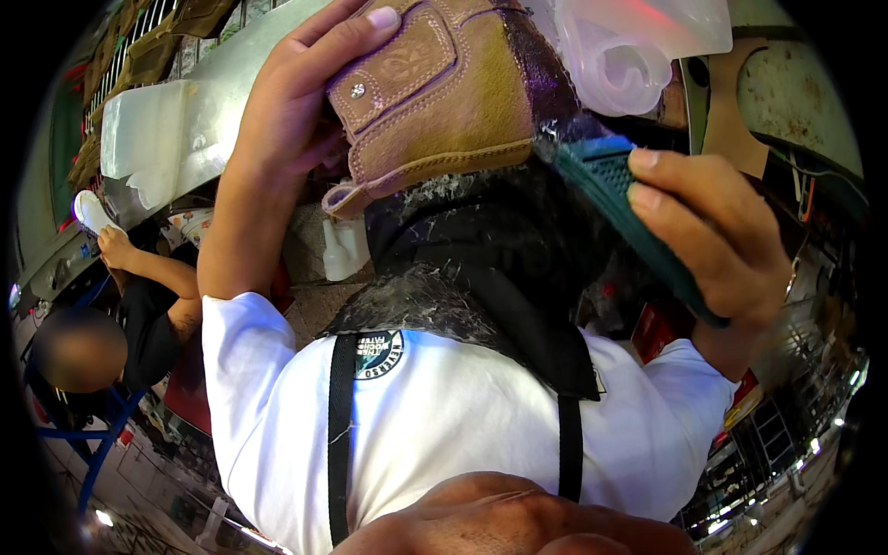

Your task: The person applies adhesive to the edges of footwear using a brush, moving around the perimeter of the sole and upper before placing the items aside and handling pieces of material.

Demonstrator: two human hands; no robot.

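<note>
My left hand point(301, 83) grips a tan suede boot point(444, 102) at the top middle, its thumb on the stitched side flap. The boot has a metal snap and a small pull loop, and its toe runs out of view. Along its right side the lower edge is dark and glossy. In my right hand point(712, 217), the fingers pinch a dark teal shoe sole point(615, 203) with a textured tread. One end of the sole meets the boot's dark edge at the heel; whether the two are joined cannot be told.
A black apron point(416, 305) with pale strands lies below the boot. Clear plastic containers point(638, 46) stand at upper right. Over a metal surface point(217, 92) sits a translucent plastic piece point(148, 139). At left, a co-worker's hand point(116, 248) holds a white sole point(92, 213).
</note>
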